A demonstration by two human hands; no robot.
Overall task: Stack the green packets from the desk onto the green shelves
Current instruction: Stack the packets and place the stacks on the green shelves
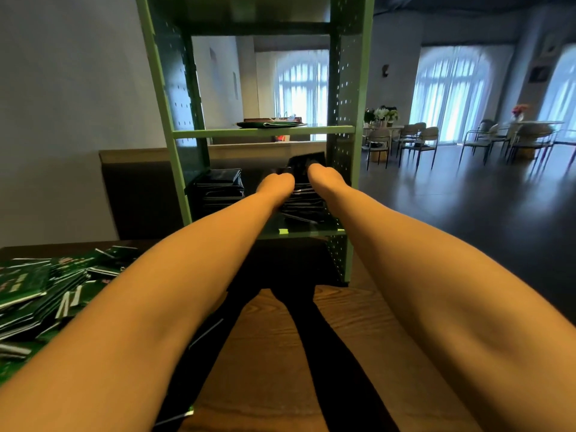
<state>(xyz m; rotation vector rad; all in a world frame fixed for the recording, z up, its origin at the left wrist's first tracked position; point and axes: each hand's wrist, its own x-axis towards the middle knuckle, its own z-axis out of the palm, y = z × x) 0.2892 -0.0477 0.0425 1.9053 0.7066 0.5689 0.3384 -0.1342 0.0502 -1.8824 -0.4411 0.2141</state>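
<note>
A big, bright room for sitting and meeting, like a hall or a café.
Tall windows (448, 95) with round tops and thin white curtains (467, 73) let in light at the far side. Many chairs (419, 145) stand around tables (536, 124) on a dark, shiny floor (467, 198), and flowers (381, 115) sit on the tables. Up close stand tall green shelves (263, 131) with little holes in the sides, and a wooden bench (343, 322) with a heap of green packets (28, 291) on it.
</note>
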